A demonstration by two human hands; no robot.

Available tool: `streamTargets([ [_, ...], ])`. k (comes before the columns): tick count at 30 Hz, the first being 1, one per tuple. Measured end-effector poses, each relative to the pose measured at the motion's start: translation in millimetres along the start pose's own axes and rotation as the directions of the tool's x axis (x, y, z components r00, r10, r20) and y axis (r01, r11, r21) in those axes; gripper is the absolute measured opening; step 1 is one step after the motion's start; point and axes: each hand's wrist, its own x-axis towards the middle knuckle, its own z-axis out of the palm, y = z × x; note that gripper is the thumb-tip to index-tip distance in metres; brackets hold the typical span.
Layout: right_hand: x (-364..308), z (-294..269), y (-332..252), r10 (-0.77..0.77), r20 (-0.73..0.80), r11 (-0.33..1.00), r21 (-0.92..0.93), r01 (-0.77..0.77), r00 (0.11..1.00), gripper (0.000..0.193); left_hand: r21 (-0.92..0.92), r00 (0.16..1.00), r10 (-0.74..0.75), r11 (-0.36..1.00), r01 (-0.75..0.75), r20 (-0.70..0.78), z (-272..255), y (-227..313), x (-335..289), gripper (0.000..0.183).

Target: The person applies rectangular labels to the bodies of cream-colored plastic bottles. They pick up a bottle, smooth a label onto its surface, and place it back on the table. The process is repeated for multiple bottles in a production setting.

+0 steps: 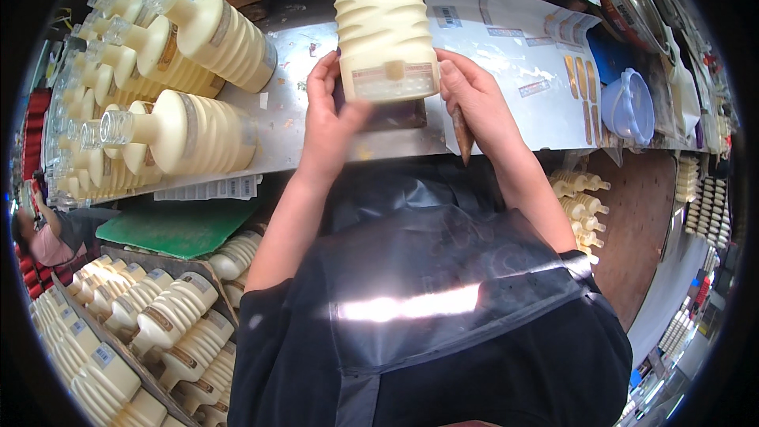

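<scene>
A cream bottle (386,28) with wavy ridges lies in front of me, its base toward me. A gold band marks its far end, and a pale label strip crosses it near the base. My left hand (330,103) cups the bottle's left side, with its thumb apart and blurred by motion. My right hand (477,99) touches the bottle's right lower edge with fingers and thumb. A brown pointed stick (462,134) is tucked in that same hand, tip downward. Beneath the base shows a dark block (399,117); the bottle's neck is out of view.
Several cream bottles (202,130) lie stacked on the left of the table (285,126). A label sheet (494,63), brown flat sticks (583,91) and a blue plastic basket (628,107) are on the right. Below left are a green board (178,225) and crated bottles (178,308).
</scene>
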Motion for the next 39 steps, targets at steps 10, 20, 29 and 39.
streamTargets([
  [10, 5, -8, 4, 0.126, 0.042, 0.988, 0.086, -0.13, 0.991, 0.057, 0.68, 0.944, 0.33, 0.693, -0.24, -0.004, 3, 5, 4, 0.081],
  [20, 10, -6, 10, 0.156, 0.059, 0.976, 0.146, -0.163, 0.986, 0.051, 0.773, 0.898, 0.436, 0.553, -0.31, 0.048, 12, 20, 5, 0.081],
  [29, 4, -8, -12, 0.181, 0.051, 0.971, 0.15, -0.187, 0.982, 0.04, 0.688, 0.938, 0.345, 0.689, -0.23, -0.032, 7, 11, -1, 0.078],
  [39, -13, -15, -31, 0.149, 0.145, 0.974, 0.152, -0.171, 0.978, 0.052, 0.122, 0.996, -0.08, 0.989, 0.084, -0.035, -1, 10, -9, 0.069],
])
